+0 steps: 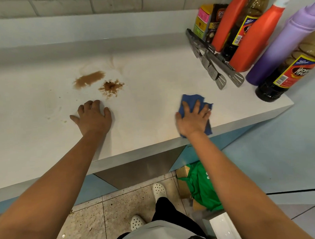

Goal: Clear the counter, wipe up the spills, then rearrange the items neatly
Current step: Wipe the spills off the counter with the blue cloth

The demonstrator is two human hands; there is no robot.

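Observation:
My right hand presses flat on a blue cloth near the front edge of the white counter, fingers spread. My left hand rests palm down on the counter, fingertips curled a little, holding nothing. Just beyond the left hand lie two brown spills: a smeared patch and a grainy pile. Small brown specks dot the counter to the left. The cloth is well to the right of the spills.
At the counter's right end stand two orange bottles, a purple bottle, two dark sauce bottles and boxes. Metal tongs lie in front of them. A green bag sits on the floor below.

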